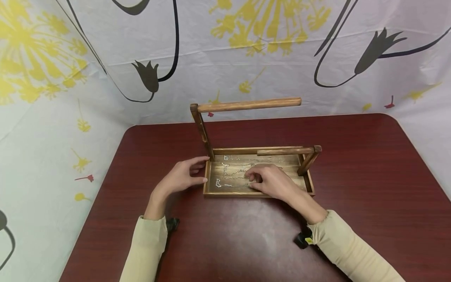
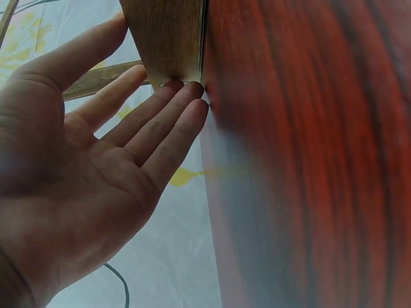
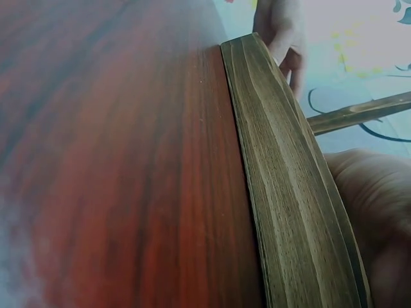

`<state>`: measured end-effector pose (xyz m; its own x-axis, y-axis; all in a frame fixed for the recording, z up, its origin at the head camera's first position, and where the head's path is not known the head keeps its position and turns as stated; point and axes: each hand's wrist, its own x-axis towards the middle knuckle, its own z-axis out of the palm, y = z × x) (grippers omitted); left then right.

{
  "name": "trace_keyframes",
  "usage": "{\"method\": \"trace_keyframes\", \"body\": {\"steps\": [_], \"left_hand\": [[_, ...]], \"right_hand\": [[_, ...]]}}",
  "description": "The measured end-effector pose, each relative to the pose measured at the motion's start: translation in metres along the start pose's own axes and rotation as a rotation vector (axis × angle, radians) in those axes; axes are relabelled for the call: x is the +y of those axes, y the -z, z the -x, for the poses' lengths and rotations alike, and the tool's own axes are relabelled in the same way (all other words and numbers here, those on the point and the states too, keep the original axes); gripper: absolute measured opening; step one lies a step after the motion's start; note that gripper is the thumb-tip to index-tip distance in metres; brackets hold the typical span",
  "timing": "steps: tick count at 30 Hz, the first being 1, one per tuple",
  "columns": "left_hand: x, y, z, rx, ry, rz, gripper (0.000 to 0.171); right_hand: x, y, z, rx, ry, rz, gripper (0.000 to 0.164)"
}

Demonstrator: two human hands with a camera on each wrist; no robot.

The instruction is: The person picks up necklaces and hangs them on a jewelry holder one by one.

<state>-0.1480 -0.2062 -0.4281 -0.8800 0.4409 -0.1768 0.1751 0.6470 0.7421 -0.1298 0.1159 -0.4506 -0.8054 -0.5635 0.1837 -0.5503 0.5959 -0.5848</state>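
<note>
A brown wooden tray [image 1: 258, 194] with two posts and two rods lies on the table. Several thin chains and bracelets [image 1: 234, 172] are spread on its floor, mostly in the left half. At the tray's left end, my left hand [image 1: 183, 174] rests its fingertips against the outer wall; in the left wrist view the fingers [image 2: 173, 128] are nearly straight. My right hand [image 1: 273, 181] reaches into the tray with bent fingers, low over the chains. Whether it pinches a chain is hidden; in the right wrist view the tray wall [image 3: 282, 160] covers its fingertips.
A long rod [image 1: 250, 104] stands high over the back left of the tray, held by a tall post [image 1: 202, 131]. The shorter rod [image 1: 287, 151] sits lower at the right. Dark red table [image 1: 158, 141] surrounds the tray; a patterned cloth [image 1: 225, 66] hangs behind.
</note>
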Motion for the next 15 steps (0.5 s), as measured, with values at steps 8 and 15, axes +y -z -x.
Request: {"method": "trace_keyframes", "body": {"steps": [8, 15], "left_hand": [[0.0009, -0.0002, 0.0, -0.002, 0.003, 0.004, 0.067], [0.0002, 0.0, 0.0007, -0.006, 0.004, 0.003, 0.067]], "right_hand": [[0.0006, -0.0013, -0.0026, -0.031, -0.028, -0.012, 0.019], [-0.0004, -0.0024, -0.0053, -0.041, -0.033, -0.014, 0.018]]}}
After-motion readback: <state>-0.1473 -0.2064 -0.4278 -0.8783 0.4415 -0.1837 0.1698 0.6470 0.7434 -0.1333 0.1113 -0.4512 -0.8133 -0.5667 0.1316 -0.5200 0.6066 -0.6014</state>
